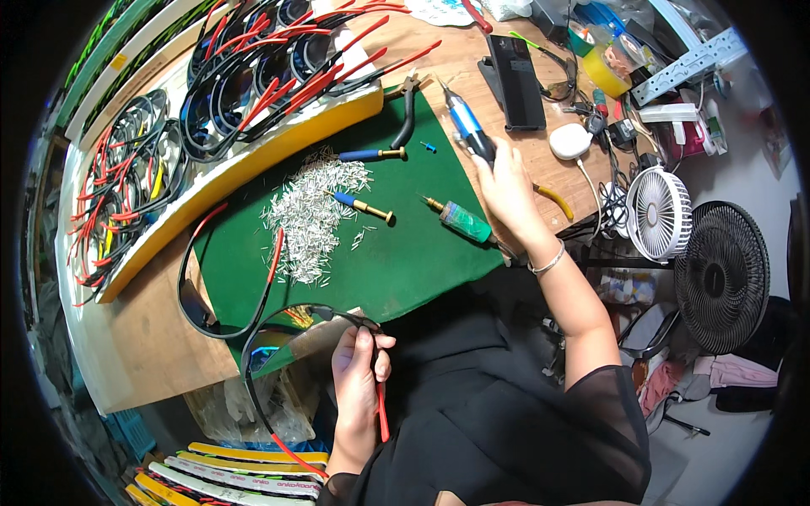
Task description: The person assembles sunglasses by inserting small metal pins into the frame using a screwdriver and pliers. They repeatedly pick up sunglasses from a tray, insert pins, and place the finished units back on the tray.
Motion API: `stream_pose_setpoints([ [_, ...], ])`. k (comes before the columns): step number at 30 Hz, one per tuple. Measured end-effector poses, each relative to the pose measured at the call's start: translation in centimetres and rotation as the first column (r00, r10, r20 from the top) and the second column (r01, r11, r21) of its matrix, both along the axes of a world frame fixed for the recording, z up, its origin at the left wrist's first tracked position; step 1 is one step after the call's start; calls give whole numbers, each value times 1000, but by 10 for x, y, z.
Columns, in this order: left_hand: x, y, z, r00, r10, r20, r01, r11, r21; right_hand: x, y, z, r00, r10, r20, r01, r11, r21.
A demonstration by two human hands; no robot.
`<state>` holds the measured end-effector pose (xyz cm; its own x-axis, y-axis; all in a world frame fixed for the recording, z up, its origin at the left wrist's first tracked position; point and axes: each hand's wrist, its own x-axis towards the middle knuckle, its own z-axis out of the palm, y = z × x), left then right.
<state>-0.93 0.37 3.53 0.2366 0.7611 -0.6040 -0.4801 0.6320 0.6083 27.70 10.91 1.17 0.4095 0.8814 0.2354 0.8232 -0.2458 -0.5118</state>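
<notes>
My left hand is closed on a pair of black sunglasses with red temple tips, by the near edge of the green mat. My right hand grips the rear end of a blue and black pen-shaped electric screwdriver, its tip pointing away from me at the mat's right edge. A green-bodied powered screwdriver lies just left of that wrist. Another pair of sunglasses lies at the mat's left edge. A pile of small silvery pins covers the mat's middle, with two blue-handled screwdrivers beside it.
A yellow-edged foam tray full of red-tipped sunglasses stands far left. Pliers lie at the mat's far edge. A phone on a stand, a white case, cables and a small white fan stand right. A black fan is beyond.
</notes>
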Motion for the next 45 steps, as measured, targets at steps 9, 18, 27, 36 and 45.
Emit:
stream_pose_setpoints([
  [9, 0, 4, 0, 983, 83, -166, -75, 996, 53, 45, -60, 20, 967, 184, 174, -135, 956, -260],
  [18, -8, 7, 10, 970, 99, -220, -63, 984, 166, 56, -92, 7, 997, -53, -47, 54, 999, 4],
  [27, -9, -13, 5, 937, 163, -309, -159, 987, 36, -89, -119, 56, 465, 696, -547, -862, 498, -99],
  [36, -11, -17, 0, 925, 126, -358, -136, 991, -2, -124, -116, 32, 497, 710, -499, -842, 533, -79],
  [45, -6, -14, -2, 915, 102, -390, -100, 995, 26, -123, -118, 25, 510, 722, -468, -832, 553, -53],
])
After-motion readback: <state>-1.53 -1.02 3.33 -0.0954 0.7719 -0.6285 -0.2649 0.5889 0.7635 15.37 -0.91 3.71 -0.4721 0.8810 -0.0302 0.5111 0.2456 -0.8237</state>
